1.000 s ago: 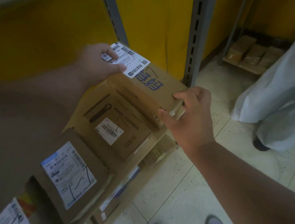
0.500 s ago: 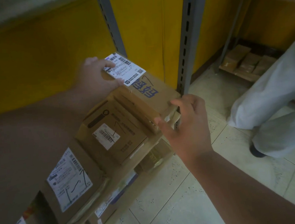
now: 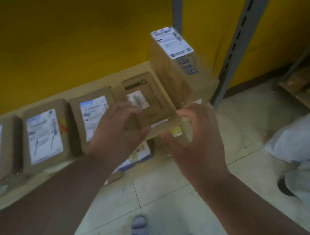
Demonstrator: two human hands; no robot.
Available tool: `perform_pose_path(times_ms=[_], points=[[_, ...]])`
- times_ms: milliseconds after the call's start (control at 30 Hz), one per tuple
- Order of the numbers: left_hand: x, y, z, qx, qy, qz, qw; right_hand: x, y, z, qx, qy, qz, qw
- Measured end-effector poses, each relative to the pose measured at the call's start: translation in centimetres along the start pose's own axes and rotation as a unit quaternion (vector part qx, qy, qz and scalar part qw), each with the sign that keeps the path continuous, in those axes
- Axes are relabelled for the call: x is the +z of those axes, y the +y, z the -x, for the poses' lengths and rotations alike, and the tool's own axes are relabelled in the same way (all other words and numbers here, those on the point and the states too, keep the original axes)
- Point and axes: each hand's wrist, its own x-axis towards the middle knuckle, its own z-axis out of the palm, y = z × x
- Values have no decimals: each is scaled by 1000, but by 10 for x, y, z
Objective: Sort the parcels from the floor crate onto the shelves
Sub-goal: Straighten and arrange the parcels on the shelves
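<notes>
Cardboard parcels stand in a row on the shelf (image 3: 98, 81) against the yellow back wall (image 3: 68, 40). The tall parcel (image 3: 173, 74) sits at the right end of that row, just beside the grey upright (image 3: 237, 39), with its white label (image 3: 172, 41) on the top face. It seems to stand on end, long axis near vertical, the label's length running from the wall toward the aisle; blur hides its base. Beside it on the left lies a flatter parcel (image 3: 147, 103), face up, with a small label.

Neither hand grips anything that I can see. The left hand (image 3: 118, 131) hovers over the front of the flat parcel, its fingers (image 3: 131, 110) loosely curled and apart; whether they touch the cardboard cannot be told. The right hand (image 3: 195, 136) is at the shelf's front edge near a small box with a yellow mark (image 3: 182, 133) on the level below, fingers curled but holding nothing visible.

Risk, as I judge it: standing on end near the shelf's right front corner, the tall parcel is top-heavy. A knock from either hand could tip it forward to the floor (image 3: 167, 200) or onto its flat neighbour.
</notes>
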Motion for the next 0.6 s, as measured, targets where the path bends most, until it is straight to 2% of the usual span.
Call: perform_pose_path(times_ms=[167,433,600], points=[[-1,-23,84,-59,68,38,995,27,-24,25,-53,-66,-23,996],[24,-115,211,-238,29,52,970,113,-50,106,-88,-210,-22,973],[33,-171,262,-298,15,69,952,164,-68,148,-99,-307,-4,946]])
